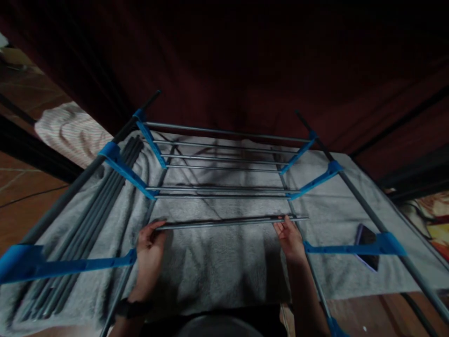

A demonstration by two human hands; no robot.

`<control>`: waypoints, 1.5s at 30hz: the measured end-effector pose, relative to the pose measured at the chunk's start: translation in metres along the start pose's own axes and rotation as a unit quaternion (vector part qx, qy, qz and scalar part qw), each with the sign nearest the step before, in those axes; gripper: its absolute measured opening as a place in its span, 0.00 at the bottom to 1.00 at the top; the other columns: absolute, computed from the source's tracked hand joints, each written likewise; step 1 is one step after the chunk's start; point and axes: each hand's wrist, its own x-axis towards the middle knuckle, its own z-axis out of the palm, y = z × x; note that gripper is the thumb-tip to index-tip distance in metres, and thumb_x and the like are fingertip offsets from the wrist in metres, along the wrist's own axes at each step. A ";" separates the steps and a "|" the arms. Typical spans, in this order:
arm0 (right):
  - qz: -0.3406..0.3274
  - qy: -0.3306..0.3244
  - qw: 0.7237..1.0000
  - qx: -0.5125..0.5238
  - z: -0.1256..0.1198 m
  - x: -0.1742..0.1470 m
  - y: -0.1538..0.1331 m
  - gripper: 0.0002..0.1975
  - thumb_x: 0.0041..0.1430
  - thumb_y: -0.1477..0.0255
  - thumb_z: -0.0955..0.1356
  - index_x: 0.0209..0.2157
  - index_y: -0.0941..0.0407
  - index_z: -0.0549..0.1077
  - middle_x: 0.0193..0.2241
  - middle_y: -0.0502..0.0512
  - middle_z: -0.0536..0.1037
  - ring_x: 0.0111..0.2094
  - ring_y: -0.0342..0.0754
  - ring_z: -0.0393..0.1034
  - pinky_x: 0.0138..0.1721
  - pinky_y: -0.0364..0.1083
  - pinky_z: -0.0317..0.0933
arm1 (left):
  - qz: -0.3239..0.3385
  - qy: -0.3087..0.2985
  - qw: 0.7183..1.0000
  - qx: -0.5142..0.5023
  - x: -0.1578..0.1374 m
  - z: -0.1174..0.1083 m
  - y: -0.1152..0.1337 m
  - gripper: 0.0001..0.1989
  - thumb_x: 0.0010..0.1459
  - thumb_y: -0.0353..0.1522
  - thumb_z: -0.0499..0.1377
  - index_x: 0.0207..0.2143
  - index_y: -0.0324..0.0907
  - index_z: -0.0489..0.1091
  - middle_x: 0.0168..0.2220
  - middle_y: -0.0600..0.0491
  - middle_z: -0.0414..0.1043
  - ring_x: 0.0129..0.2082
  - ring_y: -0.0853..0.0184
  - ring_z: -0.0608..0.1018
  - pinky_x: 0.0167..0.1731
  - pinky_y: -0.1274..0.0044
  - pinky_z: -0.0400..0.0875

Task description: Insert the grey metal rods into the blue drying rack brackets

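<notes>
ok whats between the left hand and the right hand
In the head view, a thin rod spans the gap between the left hand and right hand, both holding it; below it shows the grey cloth.

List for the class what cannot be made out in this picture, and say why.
In the head view:
Phone: its middle is hidden by the near right bracket.
Grey rods: a stretch is hidden by the near left bracket.
Held rod, in the left hand and right hand: ends too small and dim to tell whether hollow.
Patterned cloth: cut off by the right edge.
</notes>
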 end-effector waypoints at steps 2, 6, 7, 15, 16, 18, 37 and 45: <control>-0.002 -0.001 1.000 0.001 -0.001 0.001 0.000 0.17 0.46 0.63 0.83 0.31 0.51 0.76 0.31 0.47 0.84 0.36 0.45 0.80 0.45 0.47 0.77 | 0.042 -0.017 0.998 0.036 0.001 -0.001 -0.001 0.18 0.55 0.44 0.62 0.44 0.45 0.78 0.51 0.46 0.73 0.55 0.52 0.75 0.61 0.57 0.68; -0.011 -0.012 1.000 0.000 -0.003 0.001 0.001 0.18 0.46 0.61 0.83 0.29 0.51 0.74 0.28 0.45 0.82 0.34 0.45 0.80 0.45 0.48 0.76 | 0.105 -0.049 0.987 0.110 0.003 -0.003 -0.001 0.17 0.58 0.46 0.60 0.42 0.45 0.76 0.48 0.44 0.73 0.55 0.50 0.72 0.61 0.54 0.68; -0.014 -0.014 1.000 -0.003 -0.002 0.001 0.001 0.19 0.46 0.61 0.83 0.28 0.51 0.73 0.27 0.45 0.82 0.34 0.45 0.79 0.45 0.47 0.76 | 0.116 -0.053 0.984 0.122 0.003 -0.004 0.000 0.17 0.59 0.47 0.60 0.42 0.45 0.76 0.47 0.44 0.73 0.55 0.50 0.72 0.61 0.54 0.68; -0.018 -0.033 0.999 0.014 0.015 -0.008 0.002 0.17 0.45 0.65 0.83 0.29 0.51 0.74 0.32 0.47 0.84 0.38 0.47 0.81 0.44 0.47 0.75 | 0.216 -0.050 0.940 0.259 0.006 -0.015 -0.011 0.11 0.63 0.42 0.54 0.39 0.47 0.71 0.41 0.44 0.74 0.48 0.47 0.74 0.54 0.50 0.69; -0.016 -0.037 0.999 0.016 0.018 -0.009 0.003 0.17 0.45 0.65 0.83 0.29 0.51 0.75 0.33 0.48 0.84 0.39 0.47 0.81 0.44 0.47 0.75 | 0.226 -0.056 0.930 0.285 0.006 -0.017 -0.014 0.11 0.63 0.41 0.53 0.39 0.48 0.72 0.38 0.45 0.75 0.45 0.47 0.75 0.52 0.50 0.70; -0.013 -0.048 0.999 0.018 0.022 -0.010 0.003 0.15 0.46 0.66 0.83 0.30 0.51 0.76 0.33 0.48 0.84 0.39 0.47 0.81 0.45 0.47 0.75 | 0.256 -0.066 0.904 0.335 0.006 -0.023 -0.020 0.14 0.65 0.40 0.51 0.41 0.47 0.74 0.36 0.45 0.76 0.42 0.46 0.75 0.50 0.50 0.70; -0.023 -0.063 0.997 0.048 0.032 -0.003 -0.001 0.13 0.50 0.65 0.80 0.34 0.51 0.76 0.33 0.50 0.85 0.36 0.48 0.82 0.43 0.47 0.76 | 0.496 -0.191 0.807 0.257 0.009 0.000 -0.030 0.15 0.70 0.37 0.52 0.49 0.49 0.78 0.43 0.48 0.83 0.41 0.56 0.82 0.43 0.67 0.75; -0.056 -0.026 0.995 0.073 0.022 0.009 -0.015 0.11 0.49 0.73 0.78 0.32 0.51 0.74 0.36 0.49 0.85 0.41 0.48 0.82 0.47 0.47 0.76 | 0.501 -0.192 0.806 0.249 0.008 0.002 -0.020 0.17 0.71 0.40 0.53 0.55 0.46 0.74 0.44 0.48 0.83 0.41 0.56 0.83 0.45 0.66 0.75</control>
